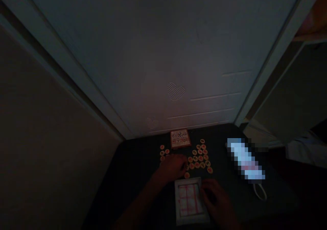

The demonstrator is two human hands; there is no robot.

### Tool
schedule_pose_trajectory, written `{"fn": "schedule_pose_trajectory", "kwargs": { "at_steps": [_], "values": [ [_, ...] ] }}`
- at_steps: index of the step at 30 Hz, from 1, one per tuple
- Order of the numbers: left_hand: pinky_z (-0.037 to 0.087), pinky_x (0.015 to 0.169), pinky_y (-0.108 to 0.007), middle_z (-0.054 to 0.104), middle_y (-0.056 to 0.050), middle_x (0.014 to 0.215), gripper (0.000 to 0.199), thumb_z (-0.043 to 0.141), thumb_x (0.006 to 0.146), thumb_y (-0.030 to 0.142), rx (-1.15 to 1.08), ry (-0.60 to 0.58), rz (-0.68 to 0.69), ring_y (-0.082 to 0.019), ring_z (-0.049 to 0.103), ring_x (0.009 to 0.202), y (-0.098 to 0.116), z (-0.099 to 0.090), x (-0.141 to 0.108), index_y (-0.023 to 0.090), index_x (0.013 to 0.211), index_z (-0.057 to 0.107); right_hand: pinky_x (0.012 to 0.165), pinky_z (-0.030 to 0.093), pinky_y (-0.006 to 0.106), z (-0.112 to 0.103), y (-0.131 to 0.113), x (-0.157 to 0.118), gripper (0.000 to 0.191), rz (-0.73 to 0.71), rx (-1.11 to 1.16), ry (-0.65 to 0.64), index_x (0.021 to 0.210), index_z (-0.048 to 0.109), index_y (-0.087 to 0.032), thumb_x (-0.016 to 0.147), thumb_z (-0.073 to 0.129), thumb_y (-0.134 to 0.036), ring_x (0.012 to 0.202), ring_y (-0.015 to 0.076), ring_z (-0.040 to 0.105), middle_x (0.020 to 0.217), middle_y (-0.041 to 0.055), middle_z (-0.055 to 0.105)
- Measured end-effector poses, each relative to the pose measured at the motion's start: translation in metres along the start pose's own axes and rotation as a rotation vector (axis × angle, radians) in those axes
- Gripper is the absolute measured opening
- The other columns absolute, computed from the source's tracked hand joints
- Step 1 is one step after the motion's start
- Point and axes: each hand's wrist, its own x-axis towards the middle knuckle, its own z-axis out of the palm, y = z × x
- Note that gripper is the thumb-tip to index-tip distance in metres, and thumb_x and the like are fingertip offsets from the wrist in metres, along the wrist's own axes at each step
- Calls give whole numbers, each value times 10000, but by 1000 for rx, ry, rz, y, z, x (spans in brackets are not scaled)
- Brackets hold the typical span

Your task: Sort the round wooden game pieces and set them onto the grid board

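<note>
Small round Chinese chess pieces (200, 158), marked in red or dark, lie loosely grouped on the dark tabletop. My left hand (172, 168) reaches across them from the left with its fingers curled and pressed down at one piece; the fingertips are partly hidden and the light is dim. Below it sits a pale square box (180, 219) with a red-lined sheet (187, 199) inside. My right hand (217, 197) is curled at the box's right rim, fingers on the edge. A single piece (187, 175) lies between my left hand and the box.
A square, red-bordered lid (180, 138) with dark characters lies at the back of the table (143, 148), near a pale panel (153, 53) with embossed hearts. On the right, a lit, blurred-out phone (245, 160) lies with a loop strap (260, 192).
</note>
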Motion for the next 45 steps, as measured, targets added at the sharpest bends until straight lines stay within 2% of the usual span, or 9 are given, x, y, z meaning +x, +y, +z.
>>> {"fn": "schedule_pose_trajectory", "kwargs": {
  "at_steps": [12,18,24,28,32,35,38,45],
  "values": [
    [510,822,-279,724,-25,981,108,634,866,231,-33,9,27,-195,689,922,0,5,3,245,909,732,761,592,241,2,4,-1,212,11,-3,-29,978,723,-246,965,561,-382,877,192,719,1006,72,724],
    [510,792,-275,730,-29,957,102,628,865,231,-36,25,6,-200,696,911,1,5,5,237,897,724,802,585,257,1,4,-2,201,-5,-6,-25,977,717,-247,969,558,-368,935,205,713,1033,80,722],
    [501,774,-294,736,-20,958,128,624,833,214,-43,47,-8,-203,700,873,-3,-5,2,230,929,706,795,589,242,1,4,-2,185,6,-4,-15,990,718,-251,964,565,-351,944,200,719,1047,72,722],
    [493,825,-311,733,-13,969,136,620,852,259,-94,85,-3,-188,686,875,-4,-22,-15,228,964,691,801,589,241,2,7,-2,168,-9,-4,-32,989,718,-258,961,573,-337,946,196,721,1054,65,728],
    [486,864,-311,718,-14,1025,124,617,866,275,-186,132,52,-194,663,968,3,-30,-48,246,976,665,798,591,246,1,6,-2,174,3,-17,-36,996,723,-259,960,575,-343,964,204,719,1069,73,728],
    [487,841,-296,706,-4,1029,148,610,851,210,-216,88,46,-180,653,949,10,-25,-71,256,986,653,795,590,248,1,4,-2,182,5,-15,-33,1005,722,-260,964,568,-347,951,203,720,1056,72,727],
    [484,818,-286,691,-5,990,117,608,852,196,-210,67,23,-180,642,935,15,-14,-85,242,953,643,799,588,254,1,3,-2,181,3,-10,-19,1002,722,-260,963,569,-349,934,202,718,1038,69,728],
    [486,838,-340,677,-27,1032,168,622,835,203,-80,7,-17,-216,629,961,22,2,-85,236,999,636,780,586,249,3,7,-2,180,22,-3,-41,1001,718,-254,967,561,-337,929,197,716,1039,71,719]
  ]
}}
